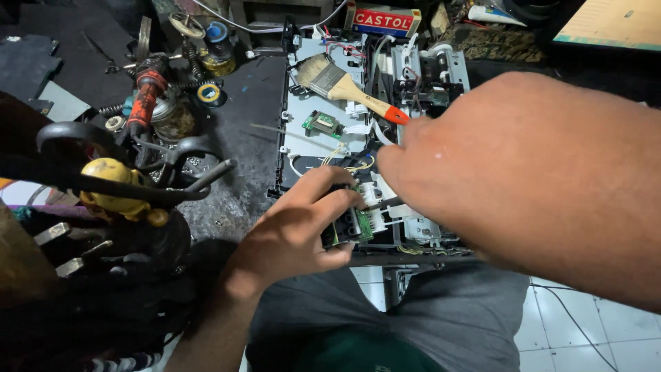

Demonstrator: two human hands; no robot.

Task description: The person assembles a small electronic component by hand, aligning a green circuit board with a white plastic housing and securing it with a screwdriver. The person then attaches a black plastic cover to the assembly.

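Note:
An opened grey metal device chassis lies on the dark workbench, with wires and a small green circuit board inside it. My left hand grips a green circuit board with white connectors at the chassis's near edge. My right hand comes in from the right, close to the camera, and holds a thin dark tool whose tip touches that board. A paintbrush with a wooden handle and red end rests on the chassis.
A cluster of tools, pliers and a yellow-handled item fills the left. Tape rolls and jars stand at the back left. A red and white box sits behind the chassis. White floor tiles show at the lower right.

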